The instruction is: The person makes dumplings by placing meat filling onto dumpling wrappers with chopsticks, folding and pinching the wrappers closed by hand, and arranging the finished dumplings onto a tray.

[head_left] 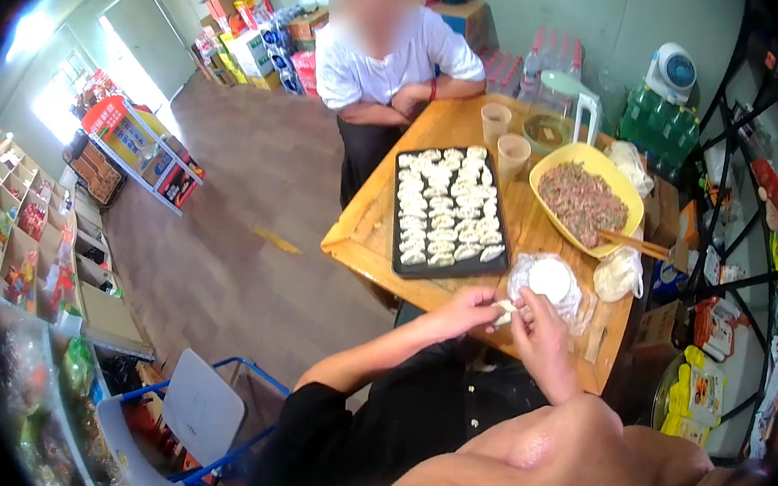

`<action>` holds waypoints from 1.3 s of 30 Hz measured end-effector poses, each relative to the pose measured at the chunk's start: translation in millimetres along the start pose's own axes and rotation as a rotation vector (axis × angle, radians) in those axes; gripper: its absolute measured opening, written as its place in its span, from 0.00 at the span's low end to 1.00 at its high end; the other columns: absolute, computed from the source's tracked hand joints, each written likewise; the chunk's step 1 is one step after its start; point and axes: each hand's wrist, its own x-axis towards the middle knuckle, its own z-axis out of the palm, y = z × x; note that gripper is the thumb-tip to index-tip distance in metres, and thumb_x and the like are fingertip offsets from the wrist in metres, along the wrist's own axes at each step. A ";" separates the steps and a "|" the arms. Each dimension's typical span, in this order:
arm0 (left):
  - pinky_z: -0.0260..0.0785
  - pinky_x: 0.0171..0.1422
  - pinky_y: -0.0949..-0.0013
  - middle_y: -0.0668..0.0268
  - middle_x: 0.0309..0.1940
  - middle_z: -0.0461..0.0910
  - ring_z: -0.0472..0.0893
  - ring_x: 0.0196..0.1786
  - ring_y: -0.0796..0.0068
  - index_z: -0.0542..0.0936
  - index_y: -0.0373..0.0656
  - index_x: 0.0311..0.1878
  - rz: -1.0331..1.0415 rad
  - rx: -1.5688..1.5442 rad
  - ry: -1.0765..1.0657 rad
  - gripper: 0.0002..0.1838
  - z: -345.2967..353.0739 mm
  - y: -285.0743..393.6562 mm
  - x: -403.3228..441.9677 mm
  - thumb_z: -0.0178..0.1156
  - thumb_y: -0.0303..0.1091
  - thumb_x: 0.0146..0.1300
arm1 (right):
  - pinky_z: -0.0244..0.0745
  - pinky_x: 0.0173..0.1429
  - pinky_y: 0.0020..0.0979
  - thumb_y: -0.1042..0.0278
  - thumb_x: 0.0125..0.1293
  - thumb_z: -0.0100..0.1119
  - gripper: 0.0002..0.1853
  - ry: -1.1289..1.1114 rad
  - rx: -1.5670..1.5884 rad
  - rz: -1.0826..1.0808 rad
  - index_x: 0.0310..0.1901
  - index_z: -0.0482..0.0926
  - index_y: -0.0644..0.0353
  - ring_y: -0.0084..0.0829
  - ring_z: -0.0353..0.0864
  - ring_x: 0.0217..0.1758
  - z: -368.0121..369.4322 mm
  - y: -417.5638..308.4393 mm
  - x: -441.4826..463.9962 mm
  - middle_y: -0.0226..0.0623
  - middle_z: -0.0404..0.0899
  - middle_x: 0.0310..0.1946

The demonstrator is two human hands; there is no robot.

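My left hand (pixel 469 310) and my right hand (pixel 541 324) meet at the table's near edge, fingers pinched from both sides on a small pale dumpling (pixel 504 312). Just beyond them lies a stack of round white dumpling wrappers (pixel 550 279) on clear plastic. A black tray (pixel 454 271) filled with rows of white dumplings is ahead of my left hand. To the right of the tray sits a yellow bowl (pixel 633 198) of minced meat filling (pixel 579 198), with wooden chopsticks (pixel 634 242) resting over its rim.
Two plastic cups (pixel 513 153) and a clear lidded jug (pixel 552 122) stand at the far side of the wooden table (pixel 351 237). Across it sits a person (pixel 391 58) with folded arms. A blue chair (pixel 175 438) is at left; shelving (pixel 744 286) lines the right.
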 end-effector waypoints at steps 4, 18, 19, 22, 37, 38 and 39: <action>0.77 0.43 0.77 0.63 0.38 0.81 0.83 0.38 0.76 0.76 0.36 0.52 -0.258 -0.507 -0.044 0.12 0.3 -4.9 -3.1 0.56 0.32 0.70 | 0.77 0.32 0.31 0.81 0.60 0.61 0.19 0.039 -0.038 0.024 0.54 0.74 0.65 0.35 0.82 0.33 -19.0 -1.9 -1.9 0.43 0.78 0.36; 0.72 0.44 0.76 0.67 0.41 0.79 0.78 0.37 0.81 0.74 0.40 0.49 -0.082 0.089 0.134 0.12 -22.3 35.5 31.2 0.62 0.28 0.65 | 0.76 0.36 0.25 0.83 0.64 0.54 0.13 0.317 -0.109 0.231 0.51 0.76 0.67 0.28 0.82 0.35 -50.5 107.3 -60.6 0.42 0.78 0.41; 0.72 0.44 0.76 0.68 0.41 0.79 0.78 0.37 0.82 0.74 0.39 0.49 -0.060 0.319 0.193 0.12 -24.3 32.8 39.4 0.62 0.28 0.64 | 0.77 0.37 0.25 0.84 0.64 0.54 0.13 0.325 -0.086 0.239 0.51 0.76 0.68 0.28 0.82 0.35 -48.5 110.7 -63.3 0.42 0.77 0.42; 0.74 0.42 0.72 0.65 0.38 0.80 0.81 0.37 0.77 0.75 0.37 0.47 0.012 0.683 0.302 0.12 -22.9 21.5 58.2 0.63 0.27 0.62 | 0.77 0.37 0.25 0.85 0.65 0.52 0.13 0.350 -0.054 0.227 0.50 0.76 0.68 0.29 0.83 0.36 -46.8 119.9 -68.1 0.42 0.77 0.43; 0.72 0.45 0.55 0.55 0.31 0.78 0.79 0.40 0.51 0.76 0.39 0.38 0.297 1.599 0.331 0.08 -24.4 11.9 75.7 0.62 0.26 0.55 | 0.78 0.40 0.29 0.87 0.63 0.51 0.11 0.390 -0.058 0.152 0.47 0.77 0.70 0.32 0.82 0.35 -51.5 123.4 -70.0 0.44 0.78 0.42; 0.72 0.45 0.56 0.56 0.31 0.79 0.79 0.40 0.52 0.77 0.39 0.38 0.284 1.605 0.319 0.08 -25.2 11.7 76.5 0.62 0.27 0.55 | 0.78 0.40 0.29 0.87 0.63 0.51 0.11 0.391 -0.058 0.156 0.47 0.77 0.70 0.32 0.82 0.35 -51.5 123.3 -70.3 0.44 0.78 0.42; 0.72 0.45 0.56 0.56 0.32 0.79 0.79 0.40 0.52 0.78 0.40 0.38 0.273 1.612 0.307 0.07 -25.7 11.6 76.9 0.62 0.27 0.56 | 0.78 0.40 0.29 0.88 0.63 0.51 0.12 0.396 -0.050 0.147 0.47 0.77 0.70 0.32 0.82 0.35 -51.3 123.5 -70.0 0.44 0.78 0.43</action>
